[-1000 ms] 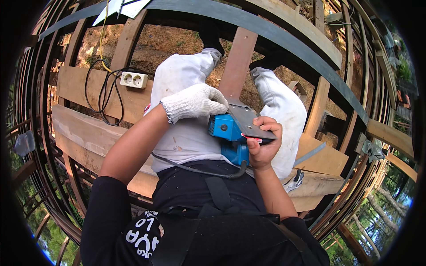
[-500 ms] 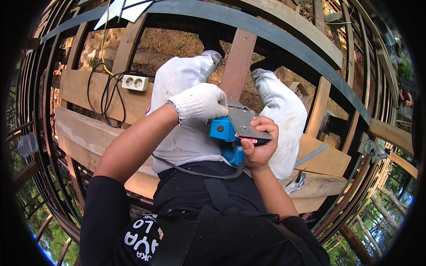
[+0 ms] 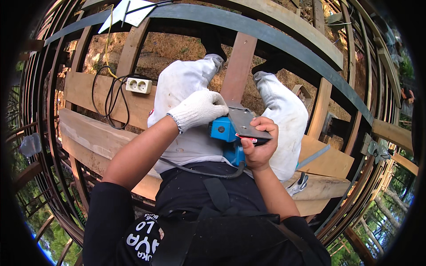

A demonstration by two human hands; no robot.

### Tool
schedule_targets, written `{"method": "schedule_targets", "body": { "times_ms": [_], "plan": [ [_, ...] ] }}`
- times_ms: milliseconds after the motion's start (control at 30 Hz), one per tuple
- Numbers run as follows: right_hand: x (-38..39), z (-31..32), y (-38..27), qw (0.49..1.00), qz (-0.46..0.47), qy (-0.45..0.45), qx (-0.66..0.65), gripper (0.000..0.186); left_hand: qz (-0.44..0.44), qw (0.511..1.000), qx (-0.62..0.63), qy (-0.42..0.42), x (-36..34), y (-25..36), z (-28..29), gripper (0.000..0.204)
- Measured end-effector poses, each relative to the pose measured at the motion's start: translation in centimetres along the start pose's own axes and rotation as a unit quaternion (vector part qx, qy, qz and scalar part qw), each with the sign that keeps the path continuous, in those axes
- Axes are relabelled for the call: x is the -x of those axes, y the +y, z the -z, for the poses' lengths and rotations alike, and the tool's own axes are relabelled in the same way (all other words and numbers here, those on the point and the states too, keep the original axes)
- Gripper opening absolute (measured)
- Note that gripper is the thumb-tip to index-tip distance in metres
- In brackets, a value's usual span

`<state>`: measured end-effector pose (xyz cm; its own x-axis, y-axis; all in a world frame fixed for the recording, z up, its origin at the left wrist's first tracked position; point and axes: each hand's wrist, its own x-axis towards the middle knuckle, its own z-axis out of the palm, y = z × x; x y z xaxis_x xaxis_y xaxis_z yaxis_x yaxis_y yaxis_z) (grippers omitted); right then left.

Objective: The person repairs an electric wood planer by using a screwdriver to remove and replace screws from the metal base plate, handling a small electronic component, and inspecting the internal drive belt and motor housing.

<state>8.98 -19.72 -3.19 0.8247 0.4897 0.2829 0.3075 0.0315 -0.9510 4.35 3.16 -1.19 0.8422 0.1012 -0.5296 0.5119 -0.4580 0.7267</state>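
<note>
My left hand (image 3: 202, 106), in a white knit glove, has its fingers curled at the upper edge of a blue power tool (image 3: 222, 129), which looks like a sheet sander; the fingertips are partly hidden. My right hand (image 3: 262, 144), bare, grips the tool's lower end, fingers over its flat grey metal plate (image 3: 244, 122) and thumb by a red-and-white label. The tool lies plate up in my lap between white-clad legs (image 3: 282, 115), its black cord running left across my waist.
Wooden planks (image 3: 91, 135) and open framing surround me above dirt ground. A white socket strip (image 3: 138, 85) with cables sits at left. A curved-looking grey beam (image 3: 293, 44) crosses beyond my feet. A white panel (image 3: 124, 13) lies upper left. A grey glove (image 3: 297, 185) rests at right.
The scene has shifted slightly down and right in the picture. Both hands stay on the tool, with my left fingers slightly moved at the plate's edge.
</note>
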Motion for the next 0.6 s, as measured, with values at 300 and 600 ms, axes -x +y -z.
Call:
{"method": "schedule_targets", "body": {
  "times_ms": [300, 600],
  "plan": [
    [0.1, 0.6, -0.1, 0.999, -0.030, 0.013, -0.034, 0.060, 0.023, 0.973, 0.228, 0.005, 1.1, -1.8, -1.6, 0.026],
    [-0.1, 0.5, -0.3, 0.999, -0.035, 0.003, -0.039, 0.059, -0.024, 0.981, 0.182, -0.068, 0.1, -2.3, 0.5, 0.028]
  ]
}}
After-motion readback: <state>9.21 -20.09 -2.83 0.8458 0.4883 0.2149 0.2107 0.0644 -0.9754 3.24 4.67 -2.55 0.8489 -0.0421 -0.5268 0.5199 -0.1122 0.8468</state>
